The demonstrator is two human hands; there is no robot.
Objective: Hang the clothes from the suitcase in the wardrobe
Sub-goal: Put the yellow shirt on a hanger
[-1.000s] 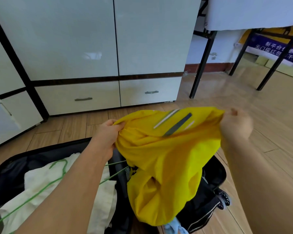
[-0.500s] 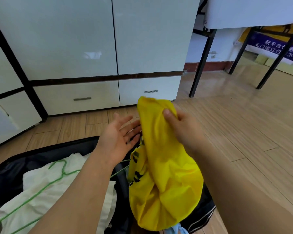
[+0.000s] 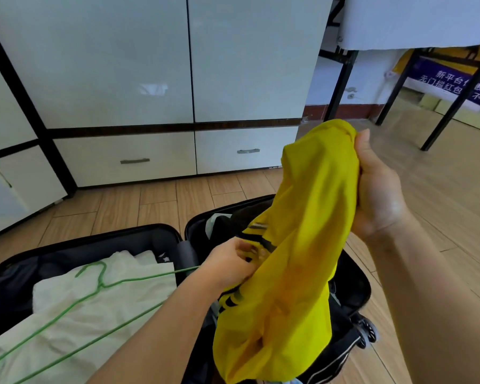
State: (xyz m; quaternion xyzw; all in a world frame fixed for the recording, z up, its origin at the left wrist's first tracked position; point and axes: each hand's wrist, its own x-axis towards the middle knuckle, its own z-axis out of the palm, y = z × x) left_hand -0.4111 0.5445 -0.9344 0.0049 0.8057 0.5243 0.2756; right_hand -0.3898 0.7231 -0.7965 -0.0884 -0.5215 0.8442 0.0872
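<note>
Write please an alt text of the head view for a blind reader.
Two bare hands hold a yellow garment over an open black suitcase: the right hand grips its top, the left hand pinches its striped edge. A green hanger lies on white clothes; the wardrobe is shut.

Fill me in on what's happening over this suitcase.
A person is unpacking. The right hand grips the top of a yellow garment held up over the open black suitcase, while the left hand pinches its striped edge lower down. A green wire hanger lies on white clothes in the suitcase. The wardrobe doors are shut.
</note>
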